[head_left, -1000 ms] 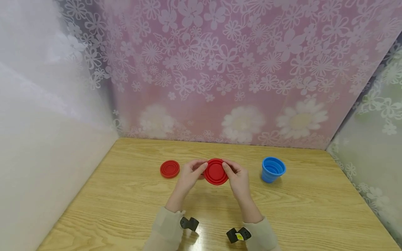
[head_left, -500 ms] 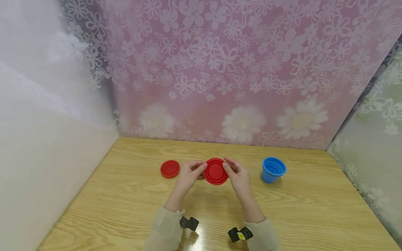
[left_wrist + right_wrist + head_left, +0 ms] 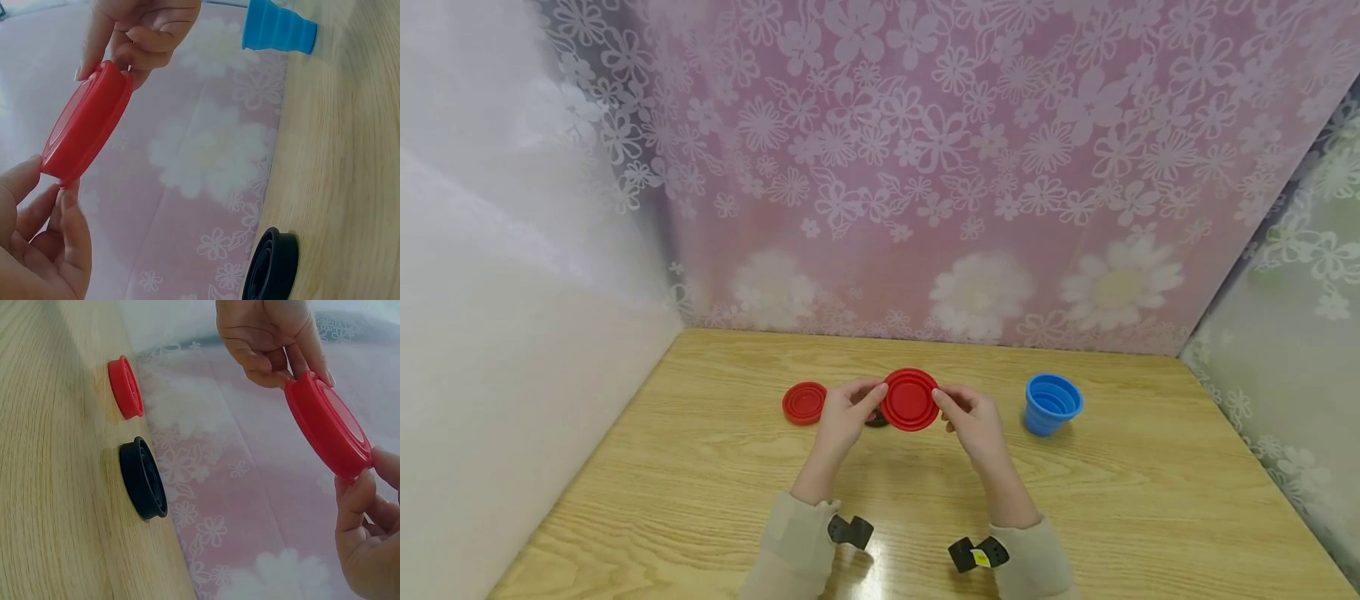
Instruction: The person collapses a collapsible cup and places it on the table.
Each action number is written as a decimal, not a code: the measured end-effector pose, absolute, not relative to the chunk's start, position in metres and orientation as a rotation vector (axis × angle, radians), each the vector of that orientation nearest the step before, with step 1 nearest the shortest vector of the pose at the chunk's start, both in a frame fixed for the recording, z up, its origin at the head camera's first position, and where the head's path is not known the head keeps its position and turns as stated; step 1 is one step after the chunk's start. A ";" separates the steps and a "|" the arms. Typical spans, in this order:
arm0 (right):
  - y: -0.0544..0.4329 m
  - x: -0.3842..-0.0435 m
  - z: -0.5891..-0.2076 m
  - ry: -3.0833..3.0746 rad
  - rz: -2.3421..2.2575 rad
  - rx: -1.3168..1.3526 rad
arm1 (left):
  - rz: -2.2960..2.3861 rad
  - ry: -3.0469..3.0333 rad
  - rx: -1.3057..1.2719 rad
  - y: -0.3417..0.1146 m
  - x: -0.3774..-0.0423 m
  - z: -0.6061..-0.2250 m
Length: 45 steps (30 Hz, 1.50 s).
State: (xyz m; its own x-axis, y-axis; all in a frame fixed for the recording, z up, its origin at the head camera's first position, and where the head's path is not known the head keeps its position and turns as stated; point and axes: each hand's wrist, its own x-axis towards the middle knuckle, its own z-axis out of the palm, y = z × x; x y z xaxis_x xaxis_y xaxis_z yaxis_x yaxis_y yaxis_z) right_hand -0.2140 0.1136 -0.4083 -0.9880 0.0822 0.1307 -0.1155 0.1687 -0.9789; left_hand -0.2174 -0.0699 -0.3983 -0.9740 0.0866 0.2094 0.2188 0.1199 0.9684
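Left hand (image 3: 841,415) and right hand (image 3: 977,423) pinch the round, red, rubbery-looking collapsible cup (image 3: 910,400) at 2 edges — uneven pressure could flip it loose!

A pink backdrop (image 3: 925,183) (flower-printed) rises behind a wood-grain table (image 3: 1150,517).

The person's sleeved left forearm (image 3: 793,537) and right forearm (image 3: 1033,558) reached forward, with the left wrist (image 3: 814,482) and right wrist (image 3: 1003,493) bare. The left hand (image 3: 841,418) and right hand (image 3: 979,423) were raised, turned toward each other, near but apart. Each held a pinch, the left thumb (image 3: 871,402) and right thumb (image 3: 949,407) opposing the fingers. In the wrist views, both hands' other fingers bent toward the palms.
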 end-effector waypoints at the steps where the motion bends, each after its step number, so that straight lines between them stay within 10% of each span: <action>1: 0.114 -0.214 -0.408 -2.272 1.941 0.025 | -1.971 -2.281 -0.316 -0.070 -0.215 -0.395; 23: 0.114 -0.213 -0.406 -2.063 2.150 0.019 | -2.134 -2.215 -0.252 -0.070 -0.230 -0.413; 32: 0.141 -0.274 -0.502 -1.940 2.151 0.176 | -2.144 -2.191 -0.269 -0.069 -0.231 -0.415; 39: 0.123 -0.227 -0.431 -1.876 2.204 0.165 | -2.138 -2.160 -0.279 -0.067 -0.231 -0.418; 45: 0.131 -0.241 -0.452 -1.958 2.179 0.127 | -2.118 -2.193 -0.276 -0.065 -0.235 -0.422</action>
